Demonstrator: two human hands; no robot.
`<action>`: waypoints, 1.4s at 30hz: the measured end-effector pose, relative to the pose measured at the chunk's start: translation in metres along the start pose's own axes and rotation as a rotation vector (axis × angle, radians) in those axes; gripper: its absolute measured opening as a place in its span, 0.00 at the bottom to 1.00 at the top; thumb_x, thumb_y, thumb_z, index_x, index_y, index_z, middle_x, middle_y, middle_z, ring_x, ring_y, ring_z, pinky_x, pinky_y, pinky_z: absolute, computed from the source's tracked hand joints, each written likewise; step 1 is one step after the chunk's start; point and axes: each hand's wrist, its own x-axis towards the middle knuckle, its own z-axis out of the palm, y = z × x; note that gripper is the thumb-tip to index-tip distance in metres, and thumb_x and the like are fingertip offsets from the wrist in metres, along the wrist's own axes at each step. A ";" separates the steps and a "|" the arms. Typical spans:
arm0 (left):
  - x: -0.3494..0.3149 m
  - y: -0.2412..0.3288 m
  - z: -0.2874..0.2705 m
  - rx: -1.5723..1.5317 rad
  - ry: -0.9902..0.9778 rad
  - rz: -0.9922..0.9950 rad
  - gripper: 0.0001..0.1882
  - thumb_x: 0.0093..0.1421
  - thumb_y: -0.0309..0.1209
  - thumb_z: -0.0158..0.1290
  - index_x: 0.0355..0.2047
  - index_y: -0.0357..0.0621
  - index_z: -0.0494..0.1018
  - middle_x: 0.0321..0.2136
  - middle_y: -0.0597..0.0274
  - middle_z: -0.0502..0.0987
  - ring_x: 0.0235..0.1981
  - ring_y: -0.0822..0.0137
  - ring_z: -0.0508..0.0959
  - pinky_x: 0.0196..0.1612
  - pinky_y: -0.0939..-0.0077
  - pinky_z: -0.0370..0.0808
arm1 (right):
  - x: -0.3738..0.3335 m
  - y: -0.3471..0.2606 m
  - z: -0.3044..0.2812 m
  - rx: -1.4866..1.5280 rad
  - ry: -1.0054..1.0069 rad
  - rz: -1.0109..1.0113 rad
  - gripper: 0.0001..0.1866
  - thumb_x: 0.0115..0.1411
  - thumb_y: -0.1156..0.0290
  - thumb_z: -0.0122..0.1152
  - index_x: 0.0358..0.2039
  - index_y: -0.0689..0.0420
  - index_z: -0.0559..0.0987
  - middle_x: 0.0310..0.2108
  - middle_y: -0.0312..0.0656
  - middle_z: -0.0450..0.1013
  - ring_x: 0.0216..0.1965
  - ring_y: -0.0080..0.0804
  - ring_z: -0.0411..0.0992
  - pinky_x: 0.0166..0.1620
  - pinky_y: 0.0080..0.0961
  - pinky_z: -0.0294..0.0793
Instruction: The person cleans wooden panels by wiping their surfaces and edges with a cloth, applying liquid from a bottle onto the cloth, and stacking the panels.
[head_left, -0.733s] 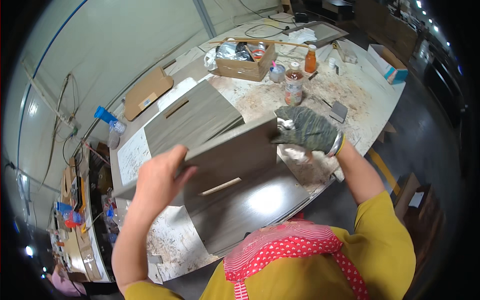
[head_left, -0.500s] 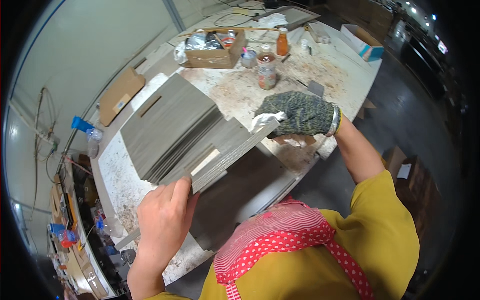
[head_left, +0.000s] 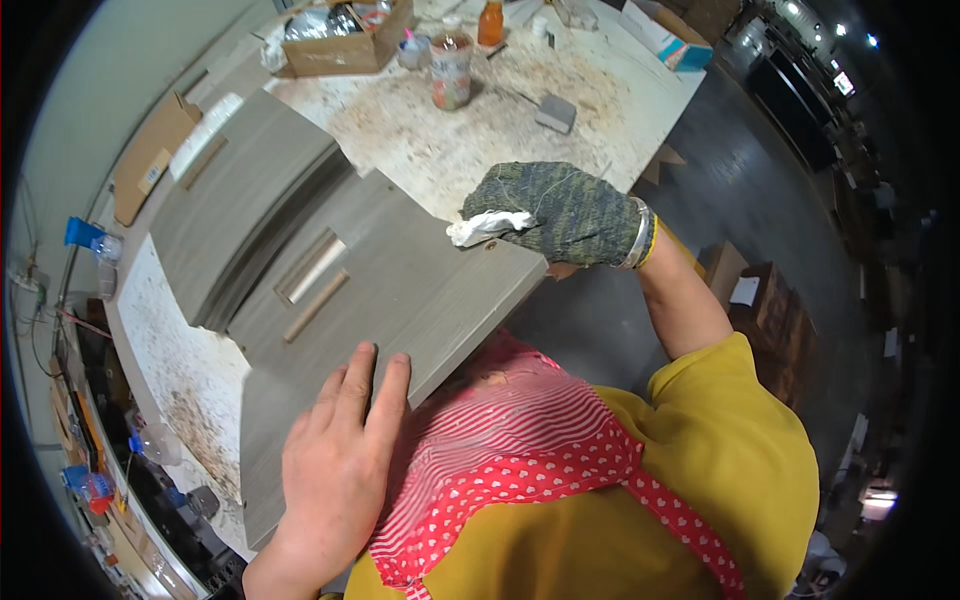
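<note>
A grey wood-grain board (head_left: 400,265) with a slot cut through it lies face up in front of me, its near long edge by my apron. My left hand (head_left: 338,455), bare, rests on this board near that edge with fingers stretched out. At the board's right corner is my right hand (head_left: 565,215) in a dark knitted glove, closed around a crumpled white cloth (head_left: 488,228). The cloth touches the board's top there; the glove hides part of it. Beyond the board, to the left, stands a stack of similar grey boards (head_left: 245,190).
On the stained white table (head_left: 380,125) stand a cardboard box of wrapped items (head_left: 345,55), a drink bottle (head_left: 451,75), an orange bottle (head_left: 490,25) and a grey scraper-like block (head_left: 556,113). Cardboard (head_left: 155,160) leans at left. Brown boxes (head_left: 765,320) stand right, below table height.
The board has gone from tilted on its edge to lying flatter, face up. My left hand has shifted from gripping its edge to resting on its face. The view has shifted too.
</note>
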 end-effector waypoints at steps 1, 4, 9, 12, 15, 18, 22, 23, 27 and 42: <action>-0.005 0.002 0.011 -0.005 -0.068 0.024 0.21 0.52 0.28 0.48 0.49 0.46 0.66 0.48 0.48 0.69 0.44 0.55 0.72 0.38 0.69 0.71 | -0.005 -0.001 0.013 0.021 -0.015 0.010 0.28 0.40 0.73 0.59 0.47 0.54 0.72 0.47 0.42 0.69 0.47 0.45 0.67 0.51 0.34 0.66; -0.012 0.000 0.052 -0.053 -0.132 0.042 0.24 0.53 0.30 0.47 0.53 0.52 0.65 0.52 0.44 0.65 0.49 0.49 0.69 0.44 0.62 0.68 | -0.016 -0.006 0.055 0.124 0.129 0.191 0.24 0.43 0.76 0.57 0.46 0.54 0.73 0.42 0.43 0.70 0.42 0.42 0.69 0.45 0.32 0.70; -0.017 -0.013 0.121 -0.081 -0.103 0.042 0.27 0.50 0.30 0.51 0.53 0.52 0.64 0.57 0.43 0.58 0.56 0.46 0.61 0.55 0.54 0.59 | -0.025 0.018 0.102 0.182 0.140 0.098 0.19 0.49 0.73 0.56 0.45 0.55 0.74 0.42 0.42 0.70 0.43 0.40 0.70 0.46 0.30 0.70; -0.027 -0.014 0.155 -0.054 -0.132 0.007 0.27 0.51 0.34 0.52 0.54 0.54 0.64 0.59 0.45 0.55 0.58 0.47 0.58 0.57 0.52 0.56 | -0.022 0.033 0.101 0.419 0.062 0.280 0.17 0.53 0.61 0.54 0.43 0.51 0.75 0.41 0.44 0.70 0.44 0.41 0.68 0.49 0.30 0.66; -0.021 -0.016 0.156 -0.197 -0.191 -0.044 0.28 0.51 0.41 0.52 0.54 0.54 0.64 0.59 0.50 0.56 0.59 0.49 0.57 0.57 0.52 0.56 | -0.030 0.060 0.102 0.554 0.237 0.494 0.19 0.54 0.58 0.56 0.44 0.54 0.74 0.38 0.44 0.72 0.40 0.39 0.71 0.46 0.30 0.69; -0.014 -0.049 0.163 -0.071 -0.171 -0.178 0.30 0.55 0.47 0.48 0.57 0.53 0.60 0.60 0.56 0.55 0.60 0.53 0.55 0.59 0.50 0.52 | -0.007 0.046 0.092 0.197 0.215 0.440 0.17 0.57 0.65 0.54 0.46 0.56 0.73 0.41 0.43 0.72 0.41 0.32 0.72 0.47 0.26 0.71; -0.024 -0.096 0.189 -0.039 -0.016 -0.396 0.28 0.57 0.41 0.46 0.59 0.52 0.58 0.62 0.58 0.52 0.62 0.53 0.52 0.61 0.51 0.46 | 0.051 -0.038 0.134 0.119 0.360 -0.137 0.16 0.54 0.63 0.52 0.43 0.51 0.74 0.46 0.41 0.70 0.47 0.41 0.68 0.50 0.39 0.66; -0.022 -0.099 0.190 -0.041 -0.014 -0.392 0.28 0.57 0.41 0.46 0.59 0.52 0.58 0.62 0.58 0.52 0.62 0.53 0.52 0.61 0.51 0.46 | 0.056 -0.061 0.161 0.171 0.290 -0.141 0.17 0.52 0.63 0.52 0.43 0.47 0.74 0.46 0.42 0.69 0.47 0.43 0.68 0.51 0.40 0.64; -0.022 -0.099 0.190 -0.078 -0.012 -0.437 0.29 0.57 0.43 0.47 0.58 0.52 0.58 0.62 0.60 0.51 0.62 0.53 0.51 0.61 0.51 0.46 | 0.056 -0.029 0.158 0.072 0.291 -0.113 0.15 0.51 0.67 0.50 0.41 0.46 0.74 0.41 0.38 0.70 0.43 0.33 0.70 0.45 0.33 0.69; -0.039 -0.085 0.178 -0.203 -0.036 -0.436 0.26 0.58 0.37 0.45 0.58 0.49 0.58 0.61 0.58 0.53 0.61 0.53 0.53 0.60 0.58 0.50 | 0.062 0.029 0.165 0.048 0.021 0.181 0.16 0.54 0.68 0.52 0.44 0.45 0.73 0.42 0.40 0.70 0.44 0.38 0.69 0.48 0.33 0.69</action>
